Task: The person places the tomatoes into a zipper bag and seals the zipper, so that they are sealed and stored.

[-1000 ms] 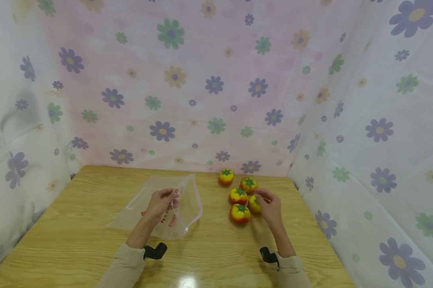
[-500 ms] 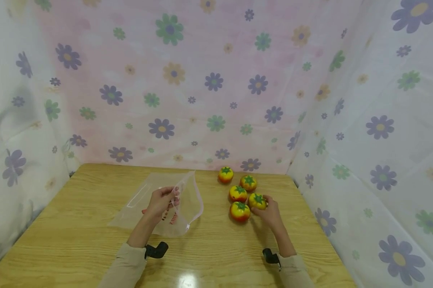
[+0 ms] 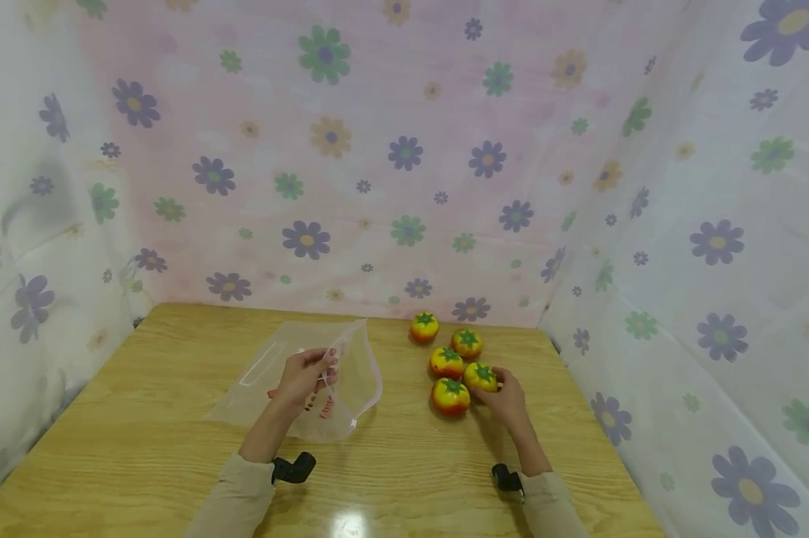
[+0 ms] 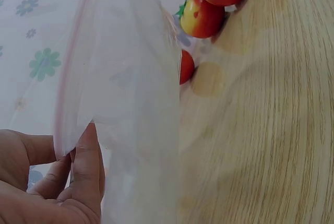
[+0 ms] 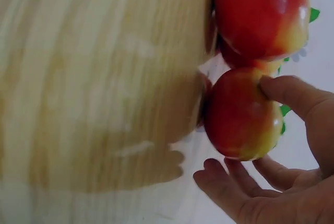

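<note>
My left hand [image 3: 303, 377] pinches the near edge of the mouth of a clear zip bag [image 3: 364, 373], which lies partly raised with its pink-edged mouth gaping to the right. In the left wrist view, thumb and fingers hold the bag's pink zip strip [image 4: 68, 78]. On the right, my right hand [image 3: 506, 394] has thumb and fingertips round a yellow-red tomato [image 3: 479, 376] with a green top. The right wrist view shows the thumb on one side of this tomato [image 5: 242, 114] and fingers under the other. It sits among the other tomatoes.
Close to the held tomato are the front tomato [image 3: 450, 397], the middle tomato [image 3: 446, 363] and the back tomato [image 3: 467, 343]. Another tomato [image 3: 423, 327] stands near the wooden table's [image 3: 404, 478] back edge. Flowered cloth [image 3: 350, 164] surrounds the table on three sides.
My right hand has shifted from covering the right side of the tomato to spreading thumb and fingers round it. My left hand and the bag stay nearly still.
</note>
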Tool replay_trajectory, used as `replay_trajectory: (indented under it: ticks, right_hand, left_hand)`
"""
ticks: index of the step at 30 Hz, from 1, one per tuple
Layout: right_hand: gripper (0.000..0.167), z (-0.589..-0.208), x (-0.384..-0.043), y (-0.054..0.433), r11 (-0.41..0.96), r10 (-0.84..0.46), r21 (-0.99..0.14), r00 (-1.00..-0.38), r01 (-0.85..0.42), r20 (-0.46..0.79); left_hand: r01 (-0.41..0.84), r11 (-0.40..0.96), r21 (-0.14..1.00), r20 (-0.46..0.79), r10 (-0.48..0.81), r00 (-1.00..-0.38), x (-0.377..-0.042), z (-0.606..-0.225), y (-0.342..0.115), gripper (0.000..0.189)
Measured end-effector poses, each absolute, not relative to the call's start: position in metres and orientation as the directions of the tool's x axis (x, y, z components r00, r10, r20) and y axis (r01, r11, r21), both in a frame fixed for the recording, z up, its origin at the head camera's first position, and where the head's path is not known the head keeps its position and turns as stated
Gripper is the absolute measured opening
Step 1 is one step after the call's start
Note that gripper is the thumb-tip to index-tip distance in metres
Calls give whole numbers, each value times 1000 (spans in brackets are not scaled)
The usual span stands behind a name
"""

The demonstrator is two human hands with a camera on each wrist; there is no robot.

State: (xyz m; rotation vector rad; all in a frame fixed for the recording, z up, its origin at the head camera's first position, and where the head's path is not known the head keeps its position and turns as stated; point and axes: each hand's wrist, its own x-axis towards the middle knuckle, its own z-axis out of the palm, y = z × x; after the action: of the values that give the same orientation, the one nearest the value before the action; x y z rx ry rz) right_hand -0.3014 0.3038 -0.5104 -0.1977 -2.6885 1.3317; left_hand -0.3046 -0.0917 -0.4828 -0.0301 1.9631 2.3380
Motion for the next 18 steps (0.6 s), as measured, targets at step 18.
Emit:
replay_trajectory:
  ticks: [18]
  right_hand:
    - [62, -512, -303, 311, 577, 191, -816, -976, 27, 102]
  left_hand:
    - [-40, -193, 980, -28, 64, -998, -302, -479, -97, 38]
